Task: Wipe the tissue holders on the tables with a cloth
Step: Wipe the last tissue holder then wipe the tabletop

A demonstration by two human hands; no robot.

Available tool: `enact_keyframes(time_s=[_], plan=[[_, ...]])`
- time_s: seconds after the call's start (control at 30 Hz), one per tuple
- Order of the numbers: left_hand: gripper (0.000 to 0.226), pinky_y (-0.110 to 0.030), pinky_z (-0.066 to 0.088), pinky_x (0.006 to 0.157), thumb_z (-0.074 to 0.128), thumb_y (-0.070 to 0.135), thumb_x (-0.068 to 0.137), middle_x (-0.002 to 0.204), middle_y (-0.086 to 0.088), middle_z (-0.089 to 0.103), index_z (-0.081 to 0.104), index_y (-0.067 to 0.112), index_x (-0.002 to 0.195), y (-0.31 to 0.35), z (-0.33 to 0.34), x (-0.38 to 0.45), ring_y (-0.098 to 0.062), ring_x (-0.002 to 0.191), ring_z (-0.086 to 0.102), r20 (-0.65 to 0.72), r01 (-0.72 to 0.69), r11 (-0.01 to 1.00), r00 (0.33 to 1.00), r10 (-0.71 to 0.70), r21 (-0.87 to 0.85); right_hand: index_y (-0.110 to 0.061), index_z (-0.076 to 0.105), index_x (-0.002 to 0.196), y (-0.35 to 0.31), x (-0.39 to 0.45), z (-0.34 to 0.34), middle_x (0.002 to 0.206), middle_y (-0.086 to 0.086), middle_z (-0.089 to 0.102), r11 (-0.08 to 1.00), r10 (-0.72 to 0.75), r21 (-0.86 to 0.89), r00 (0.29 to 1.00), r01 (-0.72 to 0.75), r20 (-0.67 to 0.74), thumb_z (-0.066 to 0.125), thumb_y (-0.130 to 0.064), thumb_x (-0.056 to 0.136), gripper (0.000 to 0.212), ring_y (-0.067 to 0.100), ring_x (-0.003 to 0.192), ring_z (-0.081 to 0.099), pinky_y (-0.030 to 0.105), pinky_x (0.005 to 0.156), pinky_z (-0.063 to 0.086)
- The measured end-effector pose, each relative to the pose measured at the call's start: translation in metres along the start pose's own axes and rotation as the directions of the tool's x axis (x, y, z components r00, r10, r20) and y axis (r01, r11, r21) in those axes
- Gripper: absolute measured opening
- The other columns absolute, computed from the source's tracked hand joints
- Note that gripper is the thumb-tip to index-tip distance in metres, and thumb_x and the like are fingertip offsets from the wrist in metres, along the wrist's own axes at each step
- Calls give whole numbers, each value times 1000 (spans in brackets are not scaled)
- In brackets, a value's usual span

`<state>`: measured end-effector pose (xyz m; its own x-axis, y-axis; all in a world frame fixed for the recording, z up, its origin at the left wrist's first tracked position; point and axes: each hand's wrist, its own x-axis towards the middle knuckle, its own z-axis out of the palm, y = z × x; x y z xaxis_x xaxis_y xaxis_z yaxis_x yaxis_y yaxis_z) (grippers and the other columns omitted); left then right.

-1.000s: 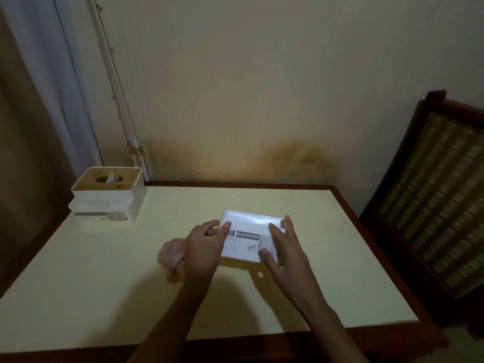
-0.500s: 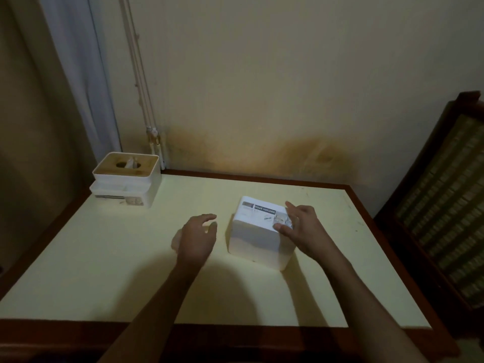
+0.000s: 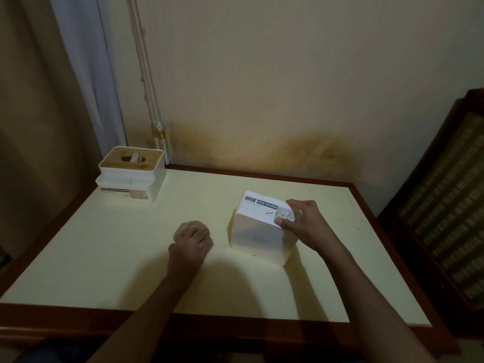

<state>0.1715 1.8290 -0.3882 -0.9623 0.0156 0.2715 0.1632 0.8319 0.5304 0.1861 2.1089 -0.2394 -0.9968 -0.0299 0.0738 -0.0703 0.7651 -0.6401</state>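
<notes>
A white tissue holder (image 3: 258, 238) with a printed label on top stands right of the table's middle. My right hand (image 3: 305, 222) rests on its top right edge, thumb and fingers gripping it. My left hand (image 3: 191, 241) lies to the left of the holder, fingers curled over a pale cloth that is almost fully hidden beneath it. A second tissue holder (image 3: 132, 172), white with a wooden lid and a tissue poking out, sits at the far left corner.
The cream table (image 3: 104, 244) has a dark wooden rim and stands against a stained wall. A dark wooden chair back (image 3: 445, 205) stands to the right. A curtain (image 3: 86, 74) and a pipe (image 3: 146, 74) run down at the far left.
The white holder has gone from tilted between both hands to standing on the table. My left hand let go of it and closed over the cloth. My right hand stays on its top.
</notes>
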Motion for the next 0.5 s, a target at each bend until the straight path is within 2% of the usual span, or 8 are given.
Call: enact_keyframes(time_s=[0.13, 0.2, 0.27, 0.3, 0.37, 0.4, 0.43, 0.5], plan=[[35, -42, 46, 77, 55, 44, 73, 111, 9, 62, 69, 26, 99, -1, -11, -1, -20, 108, 58, 18, -49, 995, 999, 48, 84, -23, 57, 100, 4, 3, 3, 111, 10, 54, 999, 14, -40, 1000, -13, 21, 67, -37, 84, 23, 13, 103, 40, 9, 62, 27], [57, -49, 44, 82, 56, 57, 60, 116, 3, 61, 70, 22, 103, 5, -23, 3, -25, 110, 57, 100, -107, 987, 990, 95, 121, -24, 56, 102, 4, 4, 3, 115, 9, 52, 998, 19, -55, 999, -17, 35, 65, -38, 86, 24, 10, 101, 36, 8, 61, 28], [79, -46, 39, 98, 58, 61, 55, 134, 2, 44, 62, 20, 123, 3, -34, 9, -23, 129, 42, 284, -70, 997, 957, 55, 40, -20, 58, 112, 6, 4, 2, 119, 9, 50, 998, 18, -68, 999, -15, 43, 64, -39, 87, 32, 8, 101, 34, 7, 62, 27], [85, -37, 33, 105, 62, 59, 57, 140, 1, 34, 55, 18, 131, 0, -39, 12, -22, 135, 33, 384, -19, 1000, 923, 27, -24, -19, 57, 117, 5, 3, 2, 121, 9, 49, 998, 15, -69, 999, -12, 45, 64, -39, 87, 36, 6, 101, 32, 7, 62, 27], [80, -24, 22, 108, 73, 46, 70, 151, -6, 20, 47, 15, 139, -13, -42, 19, -25, 142, 21, 502, -19, 998, 863, 46, -59, -19, 55, 122, 4, 1, 1, 122, 7, 47, 998, 6, -60, 999, -2, 51, 65, -36, 88, 40, 4, 104, 29, 13, 63, 30], [74, -28, 21, 111, 74, 40, 76, 155, -9, 15, 46, 17, 140, -18, -41, 22, -28, 143, 18, 522, -45, 997, 850, 69, -59, -18, 55, 124, 3, 0, 0, 122, 5, 46, 999, 8, -46, 999, -6, 51, 65, -34, 88, 41, 3, 106, 28, 18, 68, 30], [69, -31, 23, 111, 73, 41, 77, 155, -12, 18, 49, 18, 139, -20, -42, 21, -31, 142, 22, 526, -58, 997, 847, 72, -42, -17, 54, 125, 0, -2, -1, 120, 4, 43, 999, 9, -37, 999, -7, 48, 65, -33, 89, 42, 4, 108, 28, 20, 74, 30], [65, -34, 40, 100, 62, 54, 71, 139, -18, 46, 62, 18, 126, -21, -42, 23, -35, 125, 47, 433, -115, 992, 893, 124, -46, -14, 53, 126, -1, -4, -2, 113, 1, 40, 999, 9, -37, 999, -8, 35, 65, -30, 89, 42, 7, 111, 29, 22, 80, 30]])
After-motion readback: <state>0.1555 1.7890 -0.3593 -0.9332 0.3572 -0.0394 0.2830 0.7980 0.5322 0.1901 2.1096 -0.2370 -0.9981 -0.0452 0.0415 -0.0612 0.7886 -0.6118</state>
